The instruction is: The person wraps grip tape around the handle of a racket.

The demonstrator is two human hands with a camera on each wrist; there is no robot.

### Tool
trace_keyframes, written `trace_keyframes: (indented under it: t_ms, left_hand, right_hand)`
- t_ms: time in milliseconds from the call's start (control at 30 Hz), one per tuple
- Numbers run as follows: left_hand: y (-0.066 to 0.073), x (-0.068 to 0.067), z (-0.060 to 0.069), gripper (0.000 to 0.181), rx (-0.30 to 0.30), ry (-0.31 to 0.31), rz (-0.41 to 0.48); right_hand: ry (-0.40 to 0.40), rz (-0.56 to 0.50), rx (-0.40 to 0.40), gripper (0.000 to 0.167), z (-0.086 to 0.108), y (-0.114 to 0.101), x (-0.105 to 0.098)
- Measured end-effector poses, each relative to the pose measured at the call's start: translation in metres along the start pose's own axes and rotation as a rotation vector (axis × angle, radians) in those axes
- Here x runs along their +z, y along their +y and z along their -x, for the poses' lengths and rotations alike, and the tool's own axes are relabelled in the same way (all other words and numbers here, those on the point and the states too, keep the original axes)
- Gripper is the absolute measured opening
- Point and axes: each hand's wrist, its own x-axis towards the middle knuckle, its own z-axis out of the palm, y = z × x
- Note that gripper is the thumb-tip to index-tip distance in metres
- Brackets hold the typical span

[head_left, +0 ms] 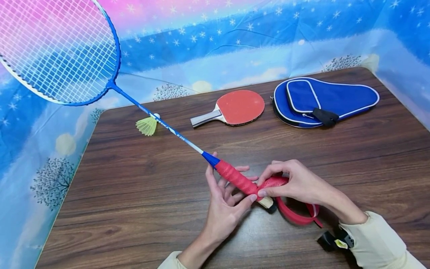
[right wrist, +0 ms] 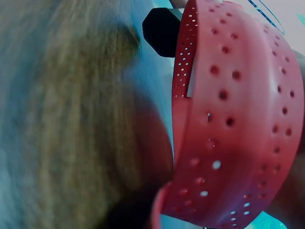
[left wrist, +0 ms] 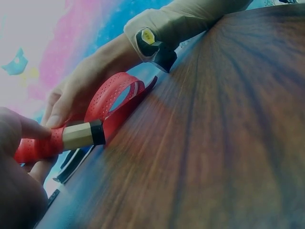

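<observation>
A blue and white badminton racket (head_left: 191, 143) slants across the head view, its strung head at the upper left. Red perforated grip tape (head_left: 295, 216) is wound round most of its handle. A short bare wooden stretch (left wrist: 77, 137) and a black butt end show in the left wrist view. My left hand (head_left: 223, 209) holds the handle from below, thumb against the wound tape. With thumb and fingers my right hand (head_left: 292, 183) pinches the tape beside the handle's lower end. The tape's loose length loops down to the table, filling much of the right wrist view.
Behind the racket shaft lies a yellow shuttlecock (head_left: 146, 125). Farther back are a red table tennis bat (head_left: 241, 107) and a blue bat case (head_left: 349, 99) with a black object on it. The wooden table (head_left: 134, 209) meets a patterned cloth backdrop.
</observation>
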Motion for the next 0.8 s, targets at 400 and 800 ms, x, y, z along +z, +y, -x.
trace_keyframes:
  t_ms: [400, 800]
  left_hand:
    - [-0.007, -0.006, 0.0, 0.115, -0.043, 0.08, -0.002]
    - [0.004, 0.0, 0.0, 0.116, -0.059, 0.097, -0.057]
  right_hand:
    - [-0.006, -0.019, 0.008, 0.019, -0.001, -0.002, 0.0]
    - [0.01, -0.013, 0.024, 0.019, 0.001, -0.004, -0.002]
